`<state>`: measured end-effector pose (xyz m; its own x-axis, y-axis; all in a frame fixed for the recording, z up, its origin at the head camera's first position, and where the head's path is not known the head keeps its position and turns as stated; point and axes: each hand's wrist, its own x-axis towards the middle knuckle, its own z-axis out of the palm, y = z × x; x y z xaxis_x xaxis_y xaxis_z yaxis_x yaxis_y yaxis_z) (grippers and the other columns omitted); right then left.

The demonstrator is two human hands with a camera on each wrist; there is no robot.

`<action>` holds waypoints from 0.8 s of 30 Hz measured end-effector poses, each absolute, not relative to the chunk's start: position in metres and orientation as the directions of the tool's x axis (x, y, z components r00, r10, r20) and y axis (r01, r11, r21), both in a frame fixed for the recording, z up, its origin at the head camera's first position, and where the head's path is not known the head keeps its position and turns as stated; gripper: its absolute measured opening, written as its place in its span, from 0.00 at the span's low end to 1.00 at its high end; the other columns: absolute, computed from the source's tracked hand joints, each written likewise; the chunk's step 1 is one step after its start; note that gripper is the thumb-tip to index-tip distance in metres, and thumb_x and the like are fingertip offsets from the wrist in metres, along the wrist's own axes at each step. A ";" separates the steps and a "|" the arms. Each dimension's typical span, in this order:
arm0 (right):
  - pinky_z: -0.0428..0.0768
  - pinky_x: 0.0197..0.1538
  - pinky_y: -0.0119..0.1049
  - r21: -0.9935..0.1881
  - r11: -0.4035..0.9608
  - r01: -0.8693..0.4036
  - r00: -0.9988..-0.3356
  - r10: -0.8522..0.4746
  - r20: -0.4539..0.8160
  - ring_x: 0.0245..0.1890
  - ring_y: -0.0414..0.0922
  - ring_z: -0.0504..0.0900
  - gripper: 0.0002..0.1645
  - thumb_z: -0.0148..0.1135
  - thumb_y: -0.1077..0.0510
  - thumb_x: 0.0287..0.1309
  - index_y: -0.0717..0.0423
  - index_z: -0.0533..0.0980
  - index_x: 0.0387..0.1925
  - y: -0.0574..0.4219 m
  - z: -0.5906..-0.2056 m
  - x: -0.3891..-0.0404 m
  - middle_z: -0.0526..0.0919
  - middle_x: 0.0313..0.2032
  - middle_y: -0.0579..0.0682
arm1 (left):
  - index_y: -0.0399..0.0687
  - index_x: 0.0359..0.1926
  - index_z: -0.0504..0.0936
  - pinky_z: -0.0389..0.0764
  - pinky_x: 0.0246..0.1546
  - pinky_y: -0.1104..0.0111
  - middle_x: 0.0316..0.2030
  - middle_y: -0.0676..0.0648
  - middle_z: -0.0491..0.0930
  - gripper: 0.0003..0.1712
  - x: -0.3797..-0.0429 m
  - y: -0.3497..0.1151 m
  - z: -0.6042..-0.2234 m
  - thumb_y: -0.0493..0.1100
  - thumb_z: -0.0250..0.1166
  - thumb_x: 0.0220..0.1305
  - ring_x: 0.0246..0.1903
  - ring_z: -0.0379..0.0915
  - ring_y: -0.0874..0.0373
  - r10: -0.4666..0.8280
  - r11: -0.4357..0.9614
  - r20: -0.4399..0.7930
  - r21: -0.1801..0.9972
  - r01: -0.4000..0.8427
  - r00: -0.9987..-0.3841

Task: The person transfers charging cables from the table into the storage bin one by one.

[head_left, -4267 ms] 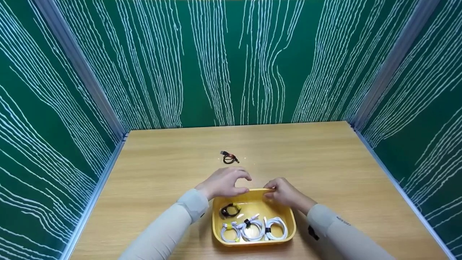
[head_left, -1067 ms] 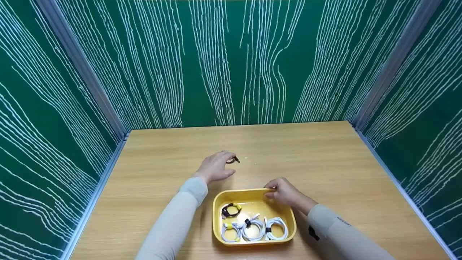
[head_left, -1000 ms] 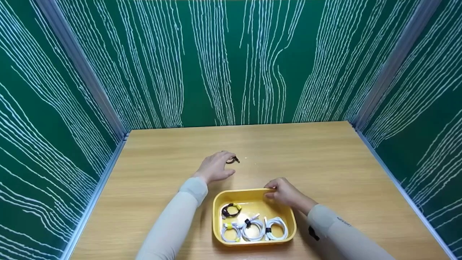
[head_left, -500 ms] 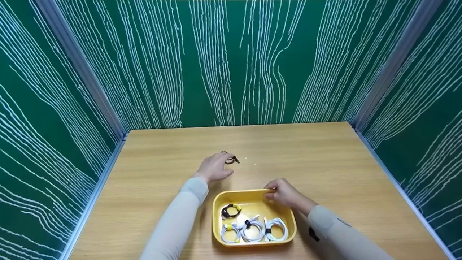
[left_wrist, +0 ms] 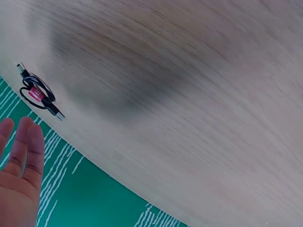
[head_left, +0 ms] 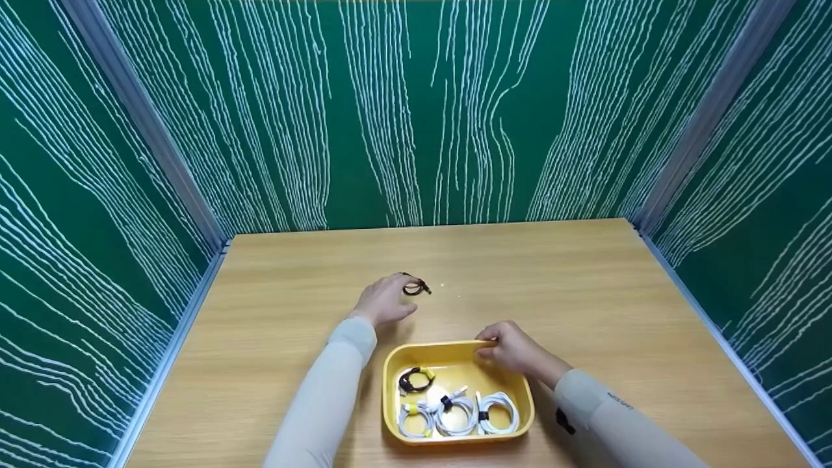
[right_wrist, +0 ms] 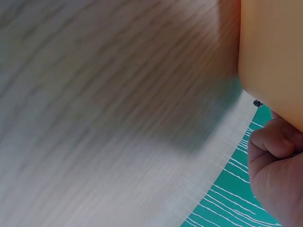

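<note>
My left hand (head_left: 385, 300) hovers beside a small coiled black USB cable (head_left: 416, 288) on the table, fingers apart from it and loosely spread. A red band wraps this cable (left_wrist: 36, 93) in the left wrist view, where part of the hand (left_wrist: 21, 165) shows with nothing in it. My right hand (head_left: 513, 349) pinches the far rim of a yellow plastic bin (head_left: 448, 354). Inside the bin lie a black coiled cable (head_left: 416, 379) with a yellow tie, a white cable (head_left: 416, 419) with a yellow tie, and two white cables with black ties, one central (head_left: 455, 416), one right (head_left: 499, 411).
The wooden table (head_left: 312, 260) carries the bin near its front edge. Green panels (head_left: 448, 117) with white wavy lines enclose the back and both sides, joined by grey metal posts (head_left: 149, 123).
Over several seconds my left hand has gone from above the bin's far left corner to the loose black cable. Lately it has eased slightly left. My right hand and the bin barely move.
</note>
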<state>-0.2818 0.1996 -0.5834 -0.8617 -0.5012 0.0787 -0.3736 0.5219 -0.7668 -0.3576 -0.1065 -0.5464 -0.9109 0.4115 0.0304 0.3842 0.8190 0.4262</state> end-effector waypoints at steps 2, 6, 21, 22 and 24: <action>0.84 0.44 0.30 -0.769 0.523 -0.368 -0.863 -0.499 0.073 0.37 0.39 0.84 0.06 0.72 0.73 0.58 0.61 0.90 0.31 0.199 -0.583 -0.282 0.93 0.36 0.54 | 0.48 0.74 0.77 0.73 0.76 0.47 0.73 0.44 0.78 0.35 -0.358 -0.107 -0.547 0.50 0.72 0.69 0.74 0.73 0.42 0.414 0.810 0.023 0.446 0.380 -0.910; 0.84 0.44 0.30 -0.771 0.523 -0.363 -0.864 -0.499 0.068 0.37 0.40 0.84 0.06 0.72 0.73 0.57 0.61 0.90 0.32 0.199 -0.583 -0.282 0.93 0.36 0.54 | 0.47 0.75 0.77 0.70 0.77 0.48 0.74 0.42 0.76 0.37 -0.360 -0.107 -0.548 0.49 0.72 0.67 0.75 0.72 0.41 0.415 0.800 0.013 0.472 0.372 -0.910; 0.85 0.44 0.33 -0.769 0.534 -0.351 -0.868 -0.494 0.053 0.37 0.41 0.86 0.07 0.73 0.72 0.58 0.60 0.91 0.33 0.200 -0.581 -0.281 0.93 0.36 0.54 | 0.46 0.72 0.79 0.72 0.77 0.51 0.70 0.44 0.79 0.35 -0.372 -0.103 -0.546 0.47 0.73 0.66 0.71 0.75 0.43 0.417 0.826 -0.030 0.429 0.365 -0.908; 0.85 0.43 0.32 -0.769 0.533 -0.353 -0.868 -0.494 0.055 0.36 0.40 0.85 0.07 0.73 0.72 0.58 0.60 0.91 0.32 0.200 -0.581 -0.281 0.93 0.36 0.54 | 0.47 0.73 0.78 0.71 0.77 0.51 0.72 0.44 0.78 0.36 -0.372 -0.102 -0.546 0.48 0.73 0.66 0.72 0.74 0.43 0.415 0.832 -0.042 0.421 0.361 -0.909; 0.83 0.42 0.31 -0.769 0.527 -0.362 -0.865 -0.498 0.065 0.35 0.38 0.83 0.06 0.74 0.72 0.57 0.60 0.90 0.32 0.199 -0.582 -0.281 0.92 0.35 0.54 | 0.47 0.75 0.77 0.71 0.77 0.50 0.73 0.44 0.77 0.37 -0.372 -0.102 -0.547 0.48 0.73 0.67 0.74 0.73 0.42 0.413 0.842 -0.065 0.408 0.353 -0.908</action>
